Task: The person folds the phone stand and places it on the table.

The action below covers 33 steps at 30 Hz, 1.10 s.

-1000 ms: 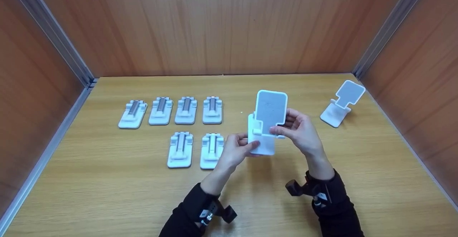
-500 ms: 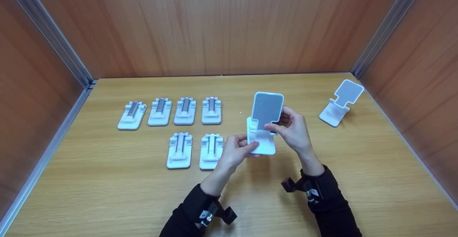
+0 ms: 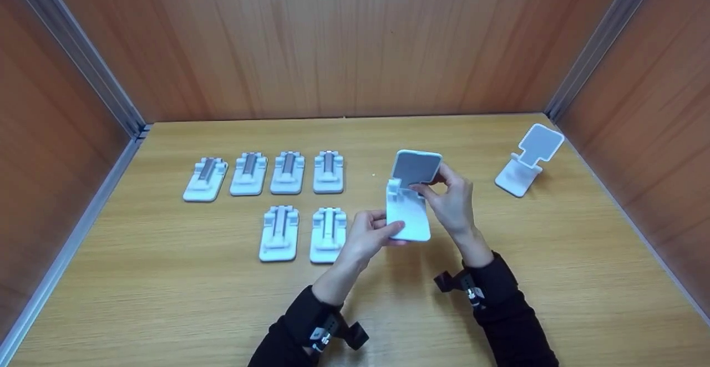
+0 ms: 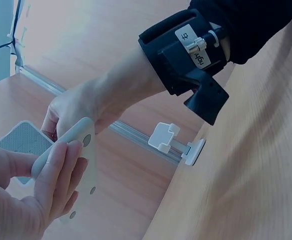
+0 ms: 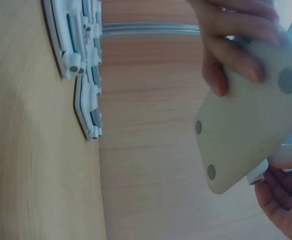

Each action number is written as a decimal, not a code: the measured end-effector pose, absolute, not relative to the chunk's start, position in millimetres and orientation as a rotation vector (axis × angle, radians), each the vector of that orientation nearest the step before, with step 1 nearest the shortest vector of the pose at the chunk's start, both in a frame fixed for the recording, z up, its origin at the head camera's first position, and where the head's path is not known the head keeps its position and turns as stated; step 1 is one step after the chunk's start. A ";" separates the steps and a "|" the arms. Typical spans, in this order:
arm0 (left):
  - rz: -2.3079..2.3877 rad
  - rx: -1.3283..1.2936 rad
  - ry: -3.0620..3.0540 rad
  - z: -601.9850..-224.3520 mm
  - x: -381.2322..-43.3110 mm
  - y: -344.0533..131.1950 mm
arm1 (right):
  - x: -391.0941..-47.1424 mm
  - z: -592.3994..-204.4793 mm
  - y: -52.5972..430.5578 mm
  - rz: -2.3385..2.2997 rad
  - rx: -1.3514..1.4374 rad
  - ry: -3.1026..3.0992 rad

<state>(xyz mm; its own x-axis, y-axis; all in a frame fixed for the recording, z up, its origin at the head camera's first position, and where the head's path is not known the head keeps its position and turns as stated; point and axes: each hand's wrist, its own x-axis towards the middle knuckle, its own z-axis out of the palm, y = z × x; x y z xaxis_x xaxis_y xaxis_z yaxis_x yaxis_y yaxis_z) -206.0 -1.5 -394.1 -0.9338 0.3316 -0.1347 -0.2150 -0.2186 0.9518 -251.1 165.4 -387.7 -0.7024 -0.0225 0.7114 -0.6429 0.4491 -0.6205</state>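
Note:
A white folding phone stand (image 3: 410, 217) is held above the table, its grey-faced upper plate (image 3: 416, 167) tilted at an angle to the base. My left hand (image 3: 369, 236) grips the lower left of the base, thumb on top and fingers underneath. With thumb and fingers, my right hand (image 3: 455, 203) pinches the stand near the lower right edge of the upper plate, by the hinge. In the right wrist view the underside of the base (image 5: 251, 120) shows round grey feet. The left wrist view shows the left fingers (image 4: 58, 175) wrapped over the base's edge.
Several folded phone stands (image 3: 279, 234) lie in two rows on the left of the wooden table (image 3: 166, 300). One unfolded phone stand (image 3: 518, 176) stands at the right, near the side wall (image 3: 649, 145). A wooden back wall (image 3: 344, 45) closes off the far edge.
The upper plate has swung so that it looks shorter and lower over the base. My right hand has shifted left and slightly up with it, while my left hand stays nearly still.

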 end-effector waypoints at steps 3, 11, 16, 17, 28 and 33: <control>2.231 0.172 1.679 -394.6 -204.8 -0.4 | -253.3 -389.4 166.2 1.213 0.576 -2.035; 2.278 0.216 1.649 -396.4 -204.8 -0.3 | -253.8 -388.4 165.9 1.210 0.606 -2.004; 2.271 0.207 1.655 -395.4 -205.1 -2.8 | -248.2 -379.2 166.6 1.182 0.565 -2.085; 2.269 0.206 1.657 -395.1 -205.0 -3.2 | -246.7 -375.7 166.8 1.168 0.559 -2.096; 2.258 0.172 1.659 -395.5 -205.8 -4.2 | -235.4 -331.2 166.5 0.982 0.629 -2.130; 2.266 0.168 1.665 -396.8 -206.7 -2.9 | -236.4 -327.7 163.2 0.901 0.674 -2.126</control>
<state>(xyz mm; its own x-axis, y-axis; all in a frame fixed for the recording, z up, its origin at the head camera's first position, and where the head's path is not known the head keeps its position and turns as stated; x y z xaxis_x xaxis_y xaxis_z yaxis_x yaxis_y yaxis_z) -206.7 -2.9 -396.8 -0.9409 0.3252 -0.0947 -0.1875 -0.2672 0.9452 -236.4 163.2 -327.7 -0.6041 -0.1795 0.7765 -0.6829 0.6189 -0.3882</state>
